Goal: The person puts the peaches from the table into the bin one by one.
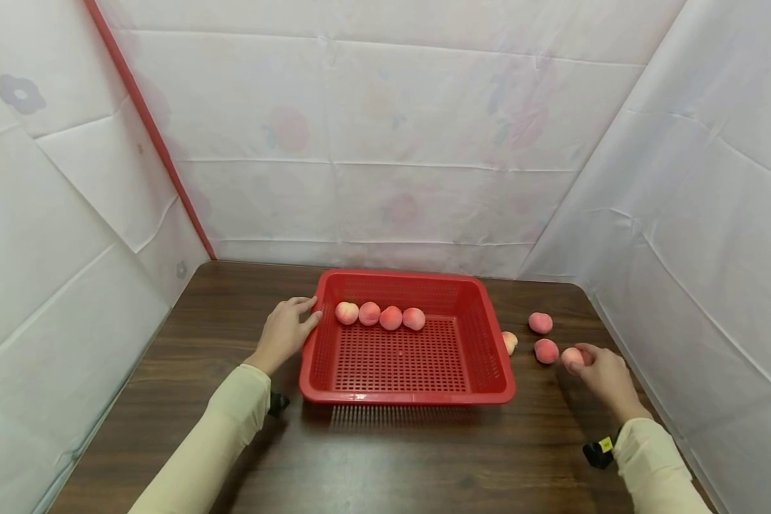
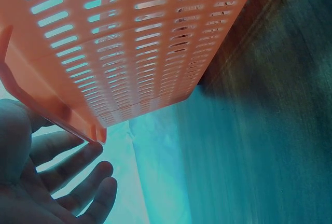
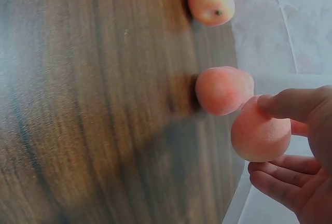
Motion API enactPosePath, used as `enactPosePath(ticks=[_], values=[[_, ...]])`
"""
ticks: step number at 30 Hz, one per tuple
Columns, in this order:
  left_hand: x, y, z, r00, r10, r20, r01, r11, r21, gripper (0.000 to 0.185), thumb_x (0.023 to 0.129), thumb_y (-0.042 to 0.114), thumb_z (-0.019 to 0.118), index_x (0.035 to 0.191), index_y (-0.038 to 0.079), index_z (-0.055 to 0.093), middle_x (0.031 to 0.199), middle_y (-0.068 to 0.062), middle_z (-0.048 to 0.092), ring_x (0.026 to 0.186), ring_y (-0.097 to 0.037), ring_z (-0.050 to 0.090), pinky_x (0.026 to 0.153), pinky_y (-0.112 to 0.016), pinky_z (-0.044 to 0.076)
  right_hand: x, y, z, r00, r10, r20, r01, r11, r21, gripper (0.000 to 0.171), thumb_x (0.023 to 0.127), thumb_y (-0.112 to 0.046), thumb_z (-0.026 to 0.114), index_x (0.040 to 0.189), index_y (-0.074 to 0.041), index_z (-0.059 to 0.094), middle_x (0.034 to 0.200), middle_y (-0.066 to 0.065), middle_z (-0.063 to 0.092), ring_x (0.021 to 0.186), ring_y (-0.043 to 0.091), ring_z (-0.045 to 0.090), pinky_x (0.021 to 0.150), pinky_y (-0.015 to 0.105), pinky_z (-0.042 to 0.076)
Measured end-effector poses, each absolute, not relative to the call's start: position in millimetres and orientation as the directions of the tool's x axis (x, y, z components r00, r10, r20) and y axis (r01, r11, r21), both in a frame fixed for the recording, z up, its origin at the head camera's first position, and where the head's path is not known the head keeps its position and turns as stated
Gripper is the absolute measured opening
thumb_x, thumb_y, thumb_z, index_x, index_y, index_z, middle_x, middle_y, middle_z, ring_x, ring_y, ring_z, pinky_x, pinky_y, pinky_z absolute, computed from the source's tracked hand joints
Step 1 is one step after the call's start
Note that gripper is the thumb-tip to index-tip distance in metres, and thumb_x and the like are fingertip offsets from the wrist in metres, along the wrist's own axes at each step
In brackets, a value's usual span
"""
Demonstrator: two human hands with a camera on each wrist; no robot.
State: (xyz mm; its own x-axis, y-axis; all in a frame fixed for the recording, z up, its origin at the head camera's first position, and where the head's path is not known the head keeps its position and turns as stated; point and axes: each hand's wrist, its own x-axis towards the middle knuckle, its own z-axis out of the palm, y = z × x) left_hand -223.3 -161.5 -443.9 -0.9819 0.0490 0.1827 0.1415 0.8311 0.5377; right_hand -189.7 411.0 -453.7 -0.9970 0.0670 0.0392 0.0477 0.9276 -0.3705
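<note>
A red plastic basket [image 1: 401, 397] stands on the table with several peaches [image 1: 391, 318] in a row near its far side. My left hand [image 1: 285, 332] holds the basket's left rim; in the left wrist view its fingers [image 2: 78, 167] reach beneath the rim, the outer ones loosely spread. At the table's right, my right hand [image 1: 607, 378] pinches a peach [image 3: 261, 133] between thumb and fingers. Close beside that fruit is another peach [image 1: 546, 350], with one more peach [image 1: 540, 323] behind it. A paler peach [image 1: 510, 343] sits against the basket's right side, partly hidden by it.
The brown wooden table [image 1: 385, 464] ends at a white patterned sheet [image 1: 385, 143] at the back. Similar sheets rise along the left and right edges. A red strip [image 1: 148, 121] runs down the back left corner.
</note>
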Motion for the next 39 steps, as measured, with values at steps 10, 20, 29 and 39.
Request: enactPosePath(ticks=[10, 20, 29, 39], values=[[-222, -163, -444, -0.978, 0.059, 0.198, 0.159, 0.828, 0.538, 0.045, 0.095, 0.025, 0.062, 0.133, 0.002, 0.058, 0.130, -0.024, 0.060, 0.118, -0.043, 0.055, 0.099, -0.057, 0.044, -194, 406, -448, -0.985, 0.044, 0.165, -0.015, 0.940, -0.342, 0.047, 0.084, -0.019, 0.072, 0.118, 0.011, 0.061, 0.097, 0.029, 0.059, 0.088, 0.038, 0.054, 0.070, 0.049, 0.042], [-223, -163, -445, -0.980, 0.063, 0.188, 0.157, 0.829, 0.537, 0.047, 0.095, 0.028, 0.062, 0.134, 0.002, 0.058, 0.130, -0.023, 0.060, 0.118, -0.042, 0.055, 0.100, -0.057, 0.044, -198, 400, -437, -0.986, 0.029, 0.165, -0.027, 0.943, -0.331, 0.046, 0.085, -0.019, 0.070, 0.120, 0.010, 0.060, 0.099, 0.029, 0.058, 0.089, 0.039, 0.053, 0.072, 0.049, 0.041], [-224, -164, -445, -0.980, 0.060, 0.190, 0.155, 0.827, 0.540, 0.047, 0.095, 0.027, 0.061, 0.134, 0.002, 0.058, 0.132, -0.022, 0.060, 0.120, -0.042, 0.054, 0.101, -0.057, 0.043, -205, 396, -424, -0.976, 0.008, 0.216, -0.070, 0.934, -0.350, 0.045, 0.084, -0.016, 0.072, 0.120, 0.010, 0.060, 0.097, 0.030, 0.058, 0.088, 0.039, 0.053, 0.071, 0.050, 0.042], [-224, -164, -445, -0.980, 0.066, 0.189, 0.159, 0.828, 0.538, 0.047, 0.095, 0.029, 0.061, 0.134, 0.003, 0.058, 0.132, -0.022, 0.060, 0.121, -0.043, 0.054, 0.102, -0.058, 0.043, -216, 385, -408, -0.969, -0.015, 0.247, -0.104, 0.930, -0.351, 0.044, 0.086, -0.016, 0.071, 0.121, 0.009, 0.061, 0.093, 0.026, 0.059, 0.085, 0.034, 0.052, 0.068, 0.039, 0.041]])
